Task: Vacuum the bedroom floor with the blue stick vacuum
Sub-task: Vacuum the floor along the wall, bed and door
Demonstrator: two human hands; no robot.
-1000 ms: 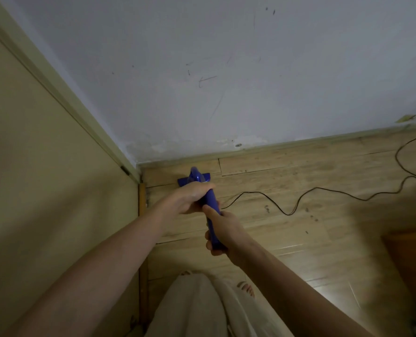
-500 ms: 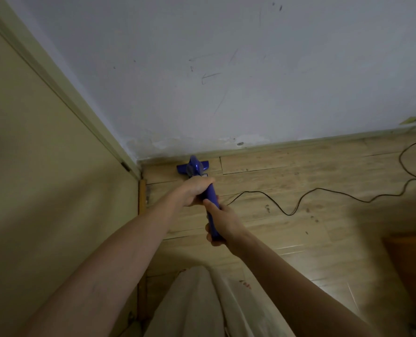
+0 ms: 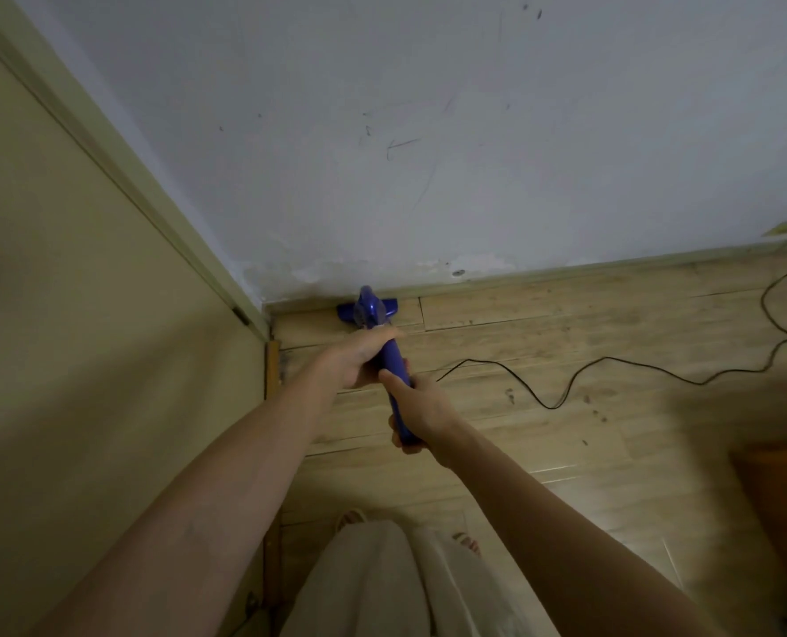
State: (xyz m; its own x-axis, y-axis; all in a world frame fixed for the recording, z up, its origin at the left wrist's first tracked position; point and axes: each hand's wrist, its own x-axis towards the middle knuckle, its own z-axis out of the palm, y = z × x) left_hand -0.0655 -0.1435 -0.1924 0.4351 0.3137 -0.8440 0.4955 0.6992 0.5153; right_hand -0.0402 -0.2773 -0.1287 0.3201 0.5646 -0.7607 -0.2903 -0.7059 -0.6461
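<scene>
The blue stick vacuum [image 3: 394, 360] is gripped by both hands along its handle. The left hand [image 3: 359, 356] is wrapped round the upper part of the handle, fingers curled over it, just behind the body; the right hand [image 3: 421, 413] is closed round the lower end, thumb laid along the top. The vacuum's flat floor head [image 3: 367, 309] is set on the wooden floor [image 3: 566, 434] against the skirting, near the corner where the white wall [image 3: 428, 131] meets a beige panel [image 3: 83, 314]. The vacuum's casing is seen as glossy, smooth plastic, tapered toward the handle. The floor is made of pale, grained planks with dark specks. A thin black cord [image 3: 612, 367] is trailed in loops across the planks. No writing can be read.
</scene>
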